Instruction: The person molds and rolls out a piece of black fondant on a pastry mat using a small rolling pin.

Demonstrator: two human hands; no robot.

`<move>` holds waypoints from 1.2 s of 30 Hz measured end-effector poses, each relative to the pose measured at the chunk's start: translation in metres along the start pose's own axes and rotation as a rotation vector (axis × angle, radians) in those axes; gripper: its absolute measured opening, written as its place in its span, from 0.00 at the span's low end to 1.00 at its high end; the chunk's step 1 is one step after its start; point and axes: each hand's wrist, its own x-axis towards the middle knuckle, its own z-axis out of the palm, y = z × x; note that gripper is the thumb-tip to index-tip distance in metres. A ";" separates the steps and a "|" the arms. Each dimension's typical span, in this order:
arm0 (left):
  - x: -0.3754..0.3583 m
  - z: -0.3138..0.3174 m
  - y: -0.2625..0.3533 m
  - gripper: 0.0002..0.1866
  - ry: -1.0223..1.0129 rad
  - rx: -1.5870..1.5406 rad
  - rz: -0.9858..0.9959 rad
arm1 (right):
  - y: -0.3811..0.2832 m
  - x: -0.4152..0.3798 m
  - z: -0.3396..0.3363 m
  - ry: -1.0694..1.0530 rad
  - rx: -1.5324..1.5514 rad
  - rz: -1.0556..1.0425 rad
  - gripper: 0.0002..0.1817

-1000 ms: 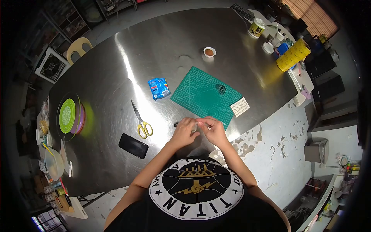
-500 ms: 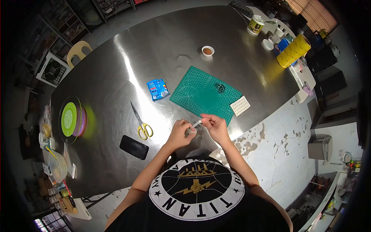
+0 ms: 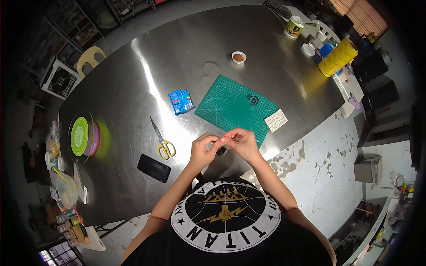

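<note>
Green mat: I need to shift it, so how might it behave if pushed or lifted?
The mat looks thin, so it would probably bend if lifted by one corner. The metal tabletop beneath looks smooth, so the mat may slide when pushed, perhaps moving the lettered white piece at its edge.

Workshop, with metal table (image 3: 266, 53), cutting mat (image 3: 235, 111)

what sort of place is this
Probably a workroom or small craft workshop, though I can't be sure: a large metal-topped table bears a green cutting mat and yellow-handled scissors.
</note>
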 end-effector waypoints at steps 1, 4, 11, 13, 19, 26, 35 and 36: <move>-0.001 0.000 -0.001 0.04 0.004 -0.037 -0.020 | 0.000 0.000 0.000 -0.005 0.034 0.035 0.07; -0.008 0.003 -0.014 0.04 0.094 -0.267 -0.244 | -0.001 0.000 -0.004 -0.017 0.053 0.073 0.07; -0.007 -0.006 -0.014 0.07 0.114 -0.504 -0.500 | -0.003 -0.001 -0.018 0.010 -0.082 0.097 0.10; -0.006 -0.011 -0.019 0.08 0.049 -0.537 -0.522 | -0.006 -0.001 -0.019 0.004 -0.085 0.096 0.10; -0.001 -0.009 -0.013 0.08 -0.029 -0.637 -0.622 | -0.003 -0.002 -0.016 -0.049 -0.100 0.014 0.08; -0.006 -0.005 -0.023 0.13 -0.022 -0.548 -0.466 | 0.008 -0.005 -0.008 -0.130 -0.057 -0.088 0.07; -0.003 -0.012 -0.007 0.19 -0.049 -0.739 -0.570 | 0.023 -0.010 0.000 -0.068 0.121 -0.047 0.07; -0.003 -0.012 -0.006 0.19 -0.031 -0.762 -0.576 | 0.020 -0.011 0.003 -0.065 0.121 -0.046 0.07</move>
